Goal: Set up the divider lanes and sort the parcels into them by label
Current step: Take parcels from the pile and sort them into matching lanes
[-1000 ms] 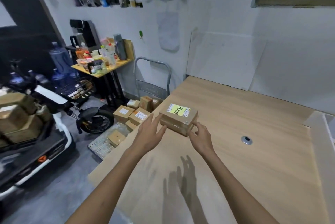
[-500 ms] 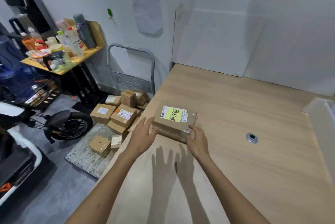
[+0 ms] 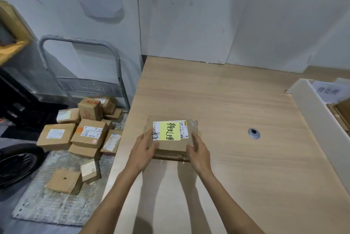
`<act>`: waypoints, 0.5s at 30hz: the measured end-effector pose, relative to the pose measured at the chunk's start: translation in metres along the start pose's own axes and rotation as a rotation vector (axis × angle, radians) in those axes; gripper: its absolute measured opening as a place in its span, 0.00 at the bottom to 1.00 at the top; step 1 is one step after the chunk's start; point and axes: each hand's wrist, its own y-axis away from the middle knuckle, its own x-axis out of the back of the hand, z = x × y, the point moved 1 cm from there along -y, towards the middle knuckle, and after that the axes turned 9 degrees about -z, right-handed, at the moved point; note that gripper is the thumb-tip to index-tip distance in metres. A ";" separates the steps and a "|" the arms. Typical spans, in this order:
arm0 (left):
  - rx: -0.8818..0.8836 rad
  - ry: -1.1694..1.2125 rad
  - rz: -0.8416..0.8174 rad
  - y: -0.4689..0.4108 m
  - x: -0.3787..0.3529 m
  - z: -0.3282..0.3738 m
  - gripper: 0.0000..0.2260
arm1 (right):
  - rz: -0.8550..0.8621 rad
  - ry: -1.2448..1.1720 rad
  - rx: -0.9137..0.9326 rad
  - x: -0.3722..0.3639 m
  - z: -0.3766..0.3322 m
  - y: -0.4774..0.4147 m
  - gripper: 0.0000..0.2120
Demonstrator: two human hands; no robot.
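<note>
A brown parcel (image 3: 171, 145) lies flat on the counter (image 3: 227, 91), close to the left edge. Both hands hold it, one on each side.

The left hand (image 3: 142, 153) grips the left side. Its fingers (image 3: 149, 139) are pressed together along the edge, and the thumb lies on top, touching the white part of the label (image 3: 169, 131). The right hand (image 3: 198, 153) grips the near right corner, with its fingers curled round the edge. Both arms are bare and reach in from the bottom.

The label sits on top of the parcel. It is white, with a yellow note stuck over the middle, and black writing runs across the note.

A small round metal ring (image 3: 254, 133) is set into the counter, between the parcel and a white divider (image 3: 318, 116). The divider stands on its edge at the right side of the counter and runs from far to near. Behind it lies a white sign (image 3: 328, 90) with writing too blurry to read. Some brown cardboard (image 3: 341, 112) is next to the sign.

On the floor to the left, a pile of boxes (image 3: 89, 133) sits on a grey cart (image 3: 56, 205) — many have white labels. The cart's metal handle (image 3: 79, 44) stands up by the wall. A black wheel (image 3: 15, 163) shows at the far left edge.
</note>
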 end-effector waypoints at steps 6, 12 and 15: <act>0.017 -0.033 -0.026 -0.001 -0.014 0.002 0.25 | 0.068 -0.048 -0.038 0.003 0.006 0.012 0.25; -0.038 -0.024 0.000 0.026 -0.042 0.050 0.24 | 0.139 -0.074 -0.031 0.052 0.012 0.048 0.24; -0.104 -0.027 -0.009 0.046 -0.067 0.089 0.25 | 0.197 -0.078 -0.013 0.094 0.018 0.079 0.24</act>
